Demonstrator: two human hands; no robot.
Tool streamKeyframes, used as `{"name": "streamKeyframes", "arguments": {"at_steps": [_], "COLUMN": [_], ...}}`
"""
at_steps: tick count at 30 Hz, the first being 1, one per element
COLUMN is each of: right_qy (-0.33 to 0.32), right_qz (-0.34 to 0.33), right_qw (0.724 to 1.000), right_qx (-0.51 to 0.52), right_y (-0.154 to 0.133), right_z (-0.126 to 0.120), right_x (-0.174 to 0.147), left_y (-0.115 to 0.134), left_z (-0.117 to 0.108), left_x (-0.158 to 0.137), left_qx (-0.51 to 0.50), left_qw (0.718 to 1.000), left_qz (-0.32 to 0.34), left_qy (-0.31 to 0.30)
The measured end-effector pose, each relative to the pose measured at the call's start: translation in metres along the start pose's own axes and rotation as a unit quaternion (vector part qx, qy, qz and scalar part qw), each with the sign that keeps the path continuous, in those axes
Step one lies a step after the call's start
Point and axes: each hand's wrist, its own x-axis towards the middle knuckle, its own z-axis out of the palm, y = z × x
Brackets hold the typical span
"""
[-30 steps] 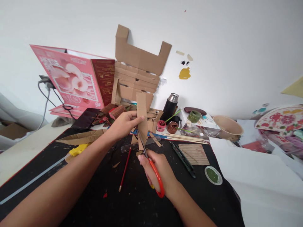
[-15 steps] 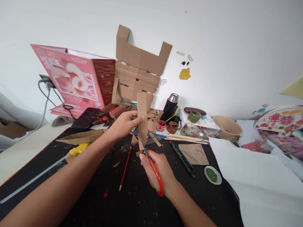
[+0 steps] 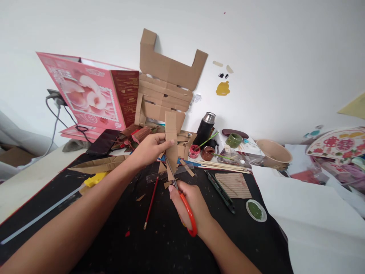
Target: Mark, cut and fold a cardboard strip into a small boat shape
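My left hand pinches a narrow strip of brown cardboard between thumb and fingers and holds it upright above the black work surface. Orange-handled scissors are gripped in my right hand, their blades pointing up and away at the strip's lower left edge. The strip tapers towards its lower end, where the blades meet it. Cardboard offcuts and a clear ruler lie beneath. A red pencil rests left of the scissors.
A dark green cutter-like tool and a corrugated cardboard piece lie to the right, near a lid of green paint. Paint jars, a black flask and a large cut cardboard sheet stand behind. A pink box is at back left.
Almost nothing differs. The view has shifted very slightly, and both hands keep the same hold on the strip and scissors.
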Motion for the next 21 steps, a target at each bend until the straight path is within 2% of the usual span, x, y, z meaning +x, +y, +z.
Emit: {"name": "streamKeyframes", "arguments": {"at_steps": [8,13,16,21], "right_qy": [-0.039,-0.048,-0.016,0.031], "right_qz": [-0.018,-0.021,-0.005,0.049], "right_qw": [0.998,0.998,1.0,0.981], "right_qx": [-0.053,-0.033,0.012,0.185], "right_y": [0.002,0.002,0.007,0.012], "right_z": [0.008,0.004,-0.001,-0.004], "right_x": [0.0,0.002,0.003,0.003], "left_y": [0.003,0.007,0.008,0.007], "left_z": [0.001,-0.006,-0.007,-0.005], "left_x": [-0.001,0.001,0.002,0.001], "left_qx": [0.042,0.032,0.022,-0.024], "left_qw": [0.999,0.998,0.997,0.997], "left_qz": [-0.002,0.011,0.013,0.005], "left_qy": [0.0,0.051,0.074,0.074]}}
